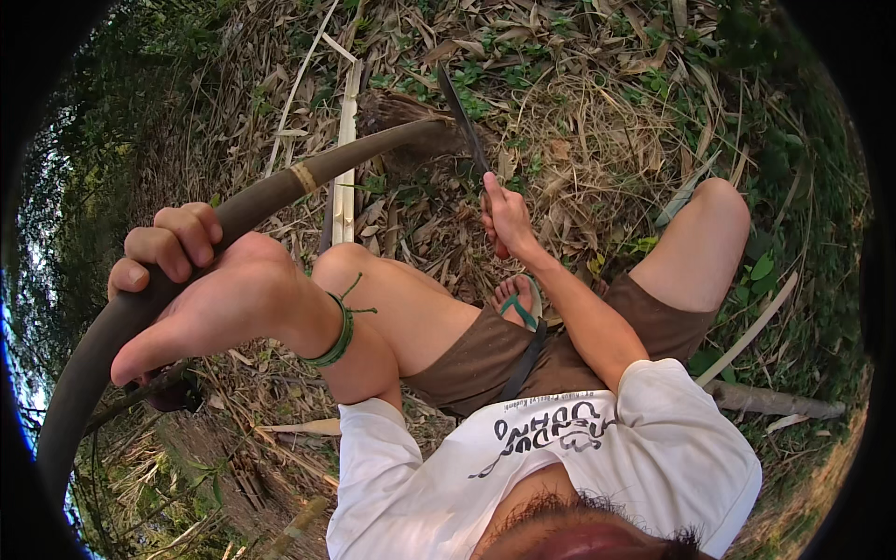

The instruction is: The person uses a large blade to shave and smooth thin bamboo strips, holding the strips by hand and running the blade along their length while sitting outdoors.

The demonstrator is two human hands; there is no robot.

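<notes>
A long, thick brown pole, which looks like bamboo, runs from the lower left edge up toward the middle. A pale ring with notches shows partway along it. My left hand is closed round the pole, fingers over the top and thumb below. My right hand grips a machete by its reddish handle, with the dark blade pointing up and away. The blade passes close by the pole's far end; whether they touch I cannot tell. Beneath that end is a brown wood block or stump.
Pale split strips lie on the ground beyond my left knee. Dry leaves and straw cover the ground with green weeds. A grey-brown log lies at the right, and my sandalled foot rests below the machete.
</notes>
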